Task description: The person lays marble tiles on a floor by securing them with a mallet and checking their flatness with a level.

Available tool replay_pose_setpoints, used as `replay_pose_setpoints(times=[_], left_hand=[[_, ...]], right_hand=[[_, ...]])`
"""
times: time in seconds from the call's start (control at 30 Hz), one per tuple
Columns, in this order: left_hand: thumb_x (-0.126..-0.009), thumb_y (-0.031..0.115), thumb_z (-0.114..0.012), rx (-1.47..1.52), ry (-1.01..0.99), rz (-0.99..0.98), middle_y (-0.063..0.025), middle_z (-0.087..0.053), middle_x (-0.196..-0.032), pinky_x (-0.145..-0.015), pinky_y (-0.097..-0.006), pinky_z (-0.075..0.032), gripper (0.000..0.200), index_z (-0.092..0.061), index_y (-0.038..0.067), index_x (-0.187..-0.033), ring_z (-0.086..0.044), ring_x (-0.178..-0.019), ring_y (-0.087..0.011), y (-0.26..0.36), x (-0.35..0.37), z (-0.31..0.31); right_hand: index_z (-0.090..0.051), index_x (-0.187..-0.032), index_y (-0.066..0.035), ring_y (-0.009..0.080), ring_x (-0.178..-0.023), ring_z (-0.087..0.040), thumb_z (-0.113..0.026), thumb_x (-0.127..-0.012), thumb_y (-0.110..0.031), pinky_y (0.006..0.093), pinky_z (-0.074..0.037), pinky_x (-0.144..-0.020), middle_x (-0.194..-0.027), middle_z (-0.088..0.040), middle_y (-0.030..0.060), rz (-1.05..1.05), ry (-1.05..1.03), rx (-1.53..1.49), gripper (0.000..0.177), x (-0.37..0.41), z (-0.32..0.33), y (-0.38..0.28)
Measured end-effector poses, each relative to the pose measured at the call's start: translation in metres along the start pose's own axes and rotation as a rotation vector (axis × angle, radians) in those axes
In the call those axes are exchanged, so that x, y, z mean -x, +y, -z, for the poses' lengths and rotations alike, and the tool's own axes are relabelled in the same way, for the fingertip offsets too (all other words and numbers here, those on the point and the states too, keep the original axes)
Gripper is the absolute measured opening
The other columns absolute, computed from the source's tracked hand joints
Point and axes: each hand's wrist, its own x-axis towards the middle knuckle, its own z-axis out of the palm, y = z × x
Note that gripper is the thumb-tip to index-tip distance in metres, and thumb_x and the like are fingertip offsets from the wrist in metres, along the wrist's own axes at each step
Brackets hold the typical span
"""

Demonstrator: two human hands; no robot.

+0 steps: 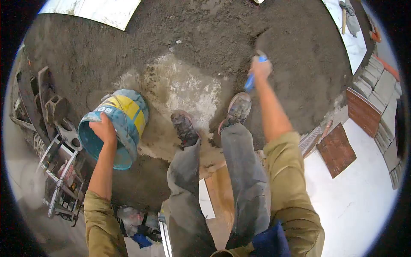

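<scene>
My left hand [102, 128] grips the rim of a teal bucket [138, 103] with a yellow band, which tips over with its mouth toward me. The inside wall of the bucket shows, stained with grey. In my right hand [261, 68] is the blue handle of a trowel [250, 83], fingers wrapped round it. The trowel's blade points away from me and blends into the grey-brown mortar [299, 64] spread over the floor. Between bucket and trowel, a paler bare patch of floor [188, 90] is exposed, and my shoes stand at its near edge.
At left lie a metal frame [55, 180] and stacked scrap pieces. White boards [98, 13] rest on the mortar at the far left and right. Brown tiles [337, 150] and stacked grey tiles [374, 79] line the right. Bags [130, 216] sit low, left of my legs.
</scene>
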Motion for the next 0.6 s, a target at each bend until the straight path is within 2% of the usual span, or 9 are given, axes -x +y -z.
replay_pose_setpoints(times=[0.1, 0.17, 0.2, 0.23, 0.27, 0.37, 0.47, 0.57, 0.6], left_hand=[[-0.086, 0.031, -0.064, 0.104, -0.033, 0.003, -0.0303, -0.058, -0.109, -0.093, -0.0444, -0.044, 0.056, -0.044, -0.014, -0.112, -0.058, -0.104, -0.0418, 0.010, 0.006, 0.003], [-0.086, 0.031, -0.064, 0.100, -0.035, 0.017, -0.0304, -0.057, -0.109, -0.092, -0.0444, -0.044, 0.056, -0.044, -0.014, -0.112, -0.058, -0.104, -0.0417, 0.008, 0.007, 0.005], [-0.086, 0.032, -0.064, 0.092, -0.048, 0.027, -0.0304, -0.057, -0.109, -0.092, -0.0445, -0.044, 0.056, -0.044, -0.014, -0.112, -0.058, -0.104, -0.0415, 0.010, 0.006, 0.007], [-0.087, 0.031, -0.063, 0.056, -0.057, 0.046, -0.0304, -0.057, -0.109, -0.092, -0.0450, -0.044, 0.055, -0.043, -0.014, -0.113, -0.058, -0.104, -0.0420, 0.013, 0.008, 0.009], [-0.087, 0.031, -0.063, 0.070, -0.055, 0.041, -0.0304, -0.057, -0.109, -0.092, -0.0450, -0.044, 0.055, -0.043, -0.014, -0.113, -0.058, -0.104, -0.0420, 0.012, 0.005, 0.007], [-0.087, 0.030, -0.064, 0.020, 0.017, 0.020, -0.0296, -0.058, -0.107, -0.091, -0.0457, -0.045, 0.053, -0.044, -0.012, -0.113, -0.059, -0.102, -0.0426, 0.000, 0.000, -0.003], [-0.086, 0.028, -0.065, 0.127, 0.002, 0.003, -0.0304, -0.058, -0.107, -0.090, -0.0469, -0.045, 0.052, -0.043, -0.011, -0.112, -0.059, -0.101, -0.0439, 0.000, 0.005, 0.003], [-0.085, 0.026, -0.066, 0.113, -0.008, 0.002, -0.0313, -0.059, -0.107, -0.091, -0.0485, -0.045, 0.052, -0.042, -0.011, -0.114, -0.059, -0.104, -0.0455, 0.005, 0.005, 0.001], [-0.085, 0.026, -0.066, 0.112, -0.003, 0.006, -0.0313, -0.059, -0.107, -0.091, -0.0485, -0.045, 0.052, -0.042, -0.011, -0.114, -0.059, -0.104, -0.0455, 0.006, 0.003, 0.000]], right_hand=[[-0.064, -0.098, 0.002, 0.0376, -0.095, -0.067, -0.062, -0.082, -0.030, 0.0494, -0.054, -0.083, -0.098, -0.067, 0.0271, -0.063, -0.057, 0.052, 0.036, -0.042, 0.001, -0.002], [-0.060, -0.101, 0.007, 0.0419, -0.099, -0.066, -0.062, -0.081, -0.031, 0.0492, -0.053, -0.087, -0.102, -0.065, 0.0310, 0.196, 0.112, 0.412, 0.043, -0.050, -0.039, 0.019], [-0.058, -0.106, 0.006, 0.0459, -0.102, -0.063, -0.062, -0.080, -0.034, 0.0495, -0.051, -0.090, -0.107, -0.064, 0.0320, 0.313, 0.036, 0.484, 0.048, -0.017, -0.043, 0.006], [-0.059, -0.107, 0.004, 0.0472, -0.103, -0.062, -0.062, -0.080, -0.036, 0.0502, -0.050, -0.091, -0.107, -0.064, 0.0308, 0.246, -0.056, 0.576, 0.049, -0.002, -0.051, -0.004], [-0.060, -0.108, 0.004, 0.0467, -0.103, -0.062, -0.062, -0.079, -0.037, 0.0502, -0.050, -0.091, -0.109, -0.064, 0.0293, 0.378, -0.094, 0.624, 0.050, 0.016, -0.048, -0.009], [-0.060, -0.107, 0.004, 0.0449, -0.103, -0.063, -0.063, -0.079, -0.034, 0.0497, -0.050, -0.088, -0.107, -0.066, 0.0278, 0.340, 0.005, 0.542, 0.048, 0.005, -0.047, -0.009], [-0.059, -0.100, 0.009, 0.0424, -0.098, -0.065, -0.066, -0.078, -0.025, 0.0498, -0.051, -0.085, -0.098, -0.067, 0.0279, 0.066, 0.267, 0.027, 0.041, -0.058, -0.049, 0.007], [-0.056, -0.100, 0.010, 0.0429, -0.100, -0.064, -0.062, -0.078, -0.021, 0.0490, -0.051, -0.087, -0.102, -0.065, 0.0303, 0.071, 0.138, 0.172, 0.039, -0.041, -0.105, -0.008], [-0.051, -0.107, 0.009, 0.0438, -0.104, -0.063, -0.059, -0.079, -0.018, 0.0496, -0.050, -0.089, -0.108, -0.063, 0.0321, 0.163, 0.092, 0.266, 0.040, 0.011, -0.125, -0.024]])
